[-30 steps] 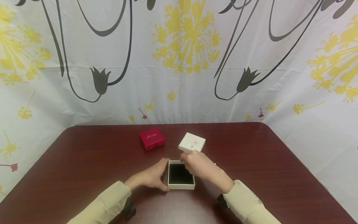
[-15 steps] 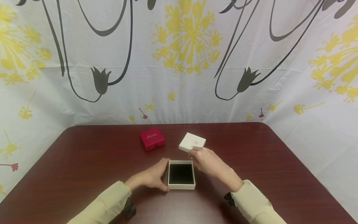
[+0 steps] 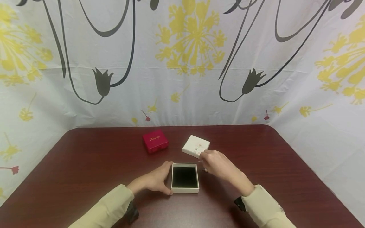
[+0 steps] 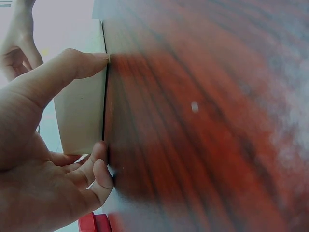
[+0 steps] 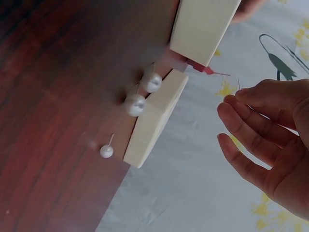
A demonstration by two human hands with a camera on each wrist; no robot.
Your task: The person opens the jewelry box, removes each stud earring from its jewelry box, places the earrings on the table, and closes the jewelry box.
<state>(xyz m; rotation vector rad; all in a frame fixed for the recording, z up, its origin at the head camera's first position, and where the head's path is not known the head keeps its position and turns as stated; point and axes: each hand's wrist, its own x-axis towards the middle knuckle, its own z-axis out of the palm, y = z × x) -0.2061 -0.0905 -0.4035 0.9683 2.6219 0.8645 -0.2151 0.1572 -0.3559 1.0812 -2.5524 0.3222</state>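
Observation:
My left hand [image 3: 154, 179] grips the left side of an open white box [image 3: 185, 190], thumb at its near corner and fingers at its far one. A dark pad [image 3: 184, 177] lines the box. Just right of the box, my right hand [image 3: 219, 164] pinches a stud earring; its thin pin [image 5: 239, 83] sticks up from the fingertips, while the rest is hidden. On the table below lie several pearl stud earrings, among them a large pearl earring [image 5: 152, 82], another large one [image 5: 135, 105] and a smaller one [image 5: 106, 151]. Behind the hand sits the white lid [image 3: 195, 145].
A red jewelry box [image 3: 155, 141] stands at the back of the dark wooden table [image 3: 99, 158], left of the lid. Beyond the table's far edge hangs a patterned curtain [image 3: 182, 95], which also runs along both sides.
My right hand has moved from over the box's far right corner to the right of the box, uncovering the pad. The left hand and the box have stayed put.

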